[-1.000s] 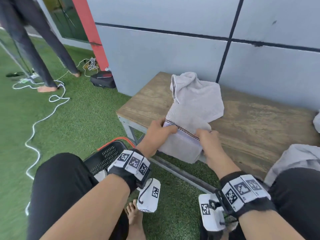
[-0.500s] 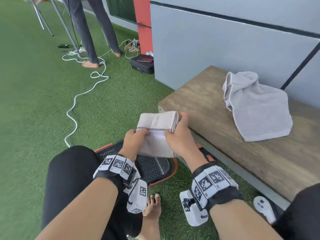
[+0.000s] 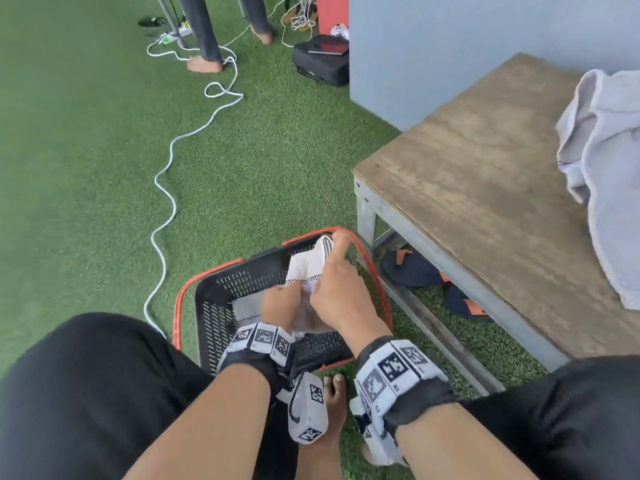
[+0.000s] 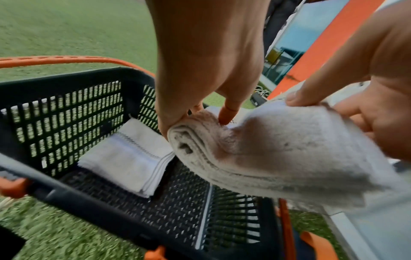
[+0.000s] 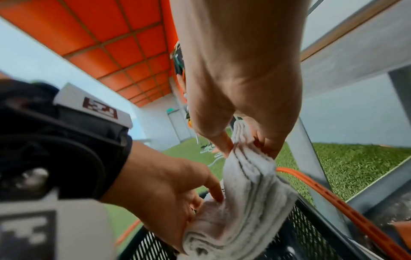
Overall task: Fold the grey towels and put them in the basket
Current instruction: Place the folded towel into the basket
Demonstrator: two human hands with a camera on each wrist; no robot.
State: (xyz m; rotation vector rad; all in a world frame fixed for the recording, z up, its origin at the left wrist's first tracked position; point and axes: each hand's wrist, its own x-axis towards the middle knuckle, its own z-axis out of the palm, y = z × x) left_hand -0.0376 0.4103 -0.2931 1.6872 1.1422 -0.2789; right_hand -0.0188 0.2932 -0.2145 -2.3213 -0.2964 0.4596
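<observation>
Both hands hold a folded grey towel (image 3: 310,263) with a checked band, low over the black basket (image 3: 239,278) with orange handles on the grass. My left hand (image 3: 280,301) pinches its near left corner (image 4: 278,158), thumb on top. My right hand (image 3: 334,282) grips the right edge (image 5: 244,211), thumb reaching the far fold. Another folded towel (image 4: 126,158) lies flat on the basket floor at the left. An unfolded grey towel (image 3: 609,168) lies crumpled on the wooden bench (image 3: 467,188) to the right.
The bench's metal leg (image 3: 365,216) stands close to the basket's right handle. Dark sandals (image 3: 412,268) lie under the bench. A white cable (image 3: 166,188) snakes over the grass to the left. A black bag (image 3: 320,62) and a person's legs (image 3: 204,36) are far back.
Both hands have carried the folded towel from the bench's front edge leftward and down to the basket. The view has swung left and down with them.
</observation>
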